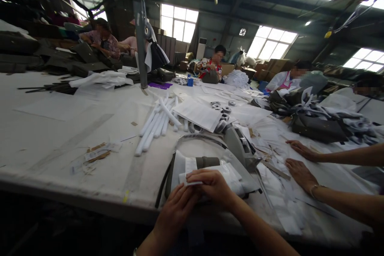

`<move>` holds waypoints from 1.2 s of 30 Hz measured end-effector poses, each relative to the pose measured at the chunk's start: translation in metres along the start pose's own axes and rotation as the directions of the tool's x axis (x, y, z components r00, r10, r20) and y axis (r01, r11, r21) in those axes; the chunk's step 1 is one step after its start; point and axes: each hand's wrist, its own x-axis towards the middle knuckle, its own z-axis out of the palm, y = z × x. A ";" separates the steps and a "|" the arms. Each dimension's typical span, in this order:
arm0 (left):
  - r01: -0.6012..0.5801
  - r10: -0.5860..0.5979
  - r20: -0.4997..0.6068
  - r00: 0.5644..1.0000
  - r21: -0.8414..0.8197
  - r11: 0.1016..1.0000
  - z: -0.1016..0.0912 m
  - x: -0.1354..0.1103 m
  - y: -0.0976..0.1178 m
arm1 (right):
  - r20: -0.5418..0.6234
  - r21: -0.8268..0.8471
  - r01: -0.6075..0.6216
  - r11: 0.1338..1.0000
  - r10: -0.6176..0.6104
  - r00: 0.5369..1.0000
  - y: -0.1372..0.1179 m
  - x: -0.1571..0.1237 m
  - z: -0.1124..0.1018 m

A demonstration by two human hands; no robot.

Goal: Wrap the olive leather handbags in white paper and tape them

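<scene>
A grey bag [171, 174] lies on the table's near edge in front of me, its strap looping over the far side. Across it sits a white wrapping sheet [232, 176], around a dark grey rolled part [207, 162]. My left hand [181, 205] has its fingers pressed together at the sheet's near left edge. Over the same edge bends my right hand [214, 186], fingers closed on a folded strip of the sheet. The fingers partly hide the fold and the bag's front.
A grey tape dispenser [240, 146] stands just beyond the bag. White foam tubes [154, 126], white sheets [198, 113] and tape rolls [225, 110] lie further back. A co-worker's hands [301, 172] rest on sheets at right. A metal post [140, 36] rises behind.
</scene>
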 end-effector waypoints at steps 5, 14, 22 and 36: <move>0.044 -0.046 -0.027 0.999 -0.072 0.996 0.000 -0.005 0.002 | -0.017 -0.133 0.189 0.973 -0.193 0.981 0.003 -0.029 0.004; 0.204 -0.209 -0.026 0.978 -0.134 0.970 -0.001 -0.010 0.000 | -0.042 -0.197 0.359 0.912 -0.374 0.926 0.004 -0.045 0.013; 0.068 -0.066 0.052 0.996 -0.041 0.997 -0.004 -0.008 0.000 | 0.166 -0.303 0.443 0.844 -0.411 0.896 -0.024 -0.046 0.004; 0.019 -0.019 0.058 0.998 -0.006 1.000 -0.003 -0.008 -0.005 | 0.248 -0.769 -0.006 0.639 0.307 0.919 0.032 0.065 -0.031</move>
